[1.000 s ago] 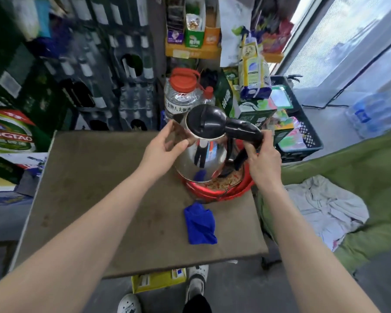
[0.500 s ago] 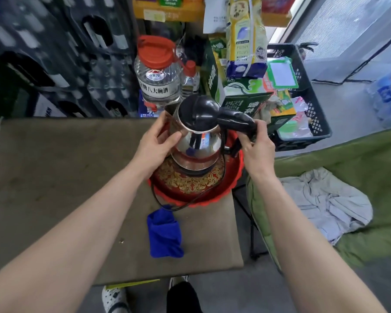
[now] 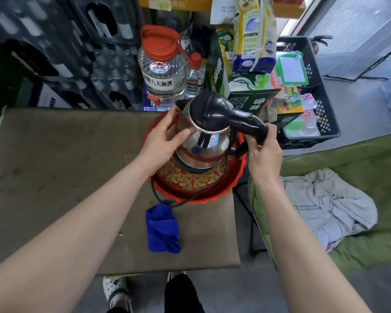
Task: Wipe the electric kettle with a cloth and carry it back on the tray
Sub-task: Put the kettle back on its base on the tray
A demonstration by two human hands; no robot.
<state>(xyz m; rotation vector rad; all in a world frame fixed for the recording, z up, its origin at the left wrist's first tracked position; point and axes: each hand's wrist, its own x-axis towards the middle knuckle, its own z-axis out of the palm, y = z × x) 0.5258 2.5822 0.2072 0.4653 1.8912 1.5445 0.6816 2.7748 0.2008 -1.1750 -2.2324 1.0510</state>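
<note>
A shiny steel electric kettle [image 3: 207, 147] with a black lid and handle stands on its black base in a round red tray [image 3: 196, 185] with gold patterns, at the table's far right corner. My left hand [image 3: 165, 143] presses against the kettle's left side near the spout. My right hand [image 3: 261, 147] grips the black handle. A black cord [image 3: 178, 201] curls out over the tray's front rim. A crumpled blue cloth [image 3: 163, 227] lies on the table just in front of the tray, touched by neither hand.
The brown table [image 3: 66, 177] stretches left. Behind it stand a big clear jug with a red cap [image 3: 161, 66], green cartons [image 3: 242, 86] and dark bottle crates [image 3: 54, 53]. A black basket [image 3: 312, 91] and a green chair with a grey garment [image 3: 325, 206] are on the right.
The kettle has come down from above the tray and now rests on its base in the tray. Both hands have stayed on it. My view has tilted downward.
</note>
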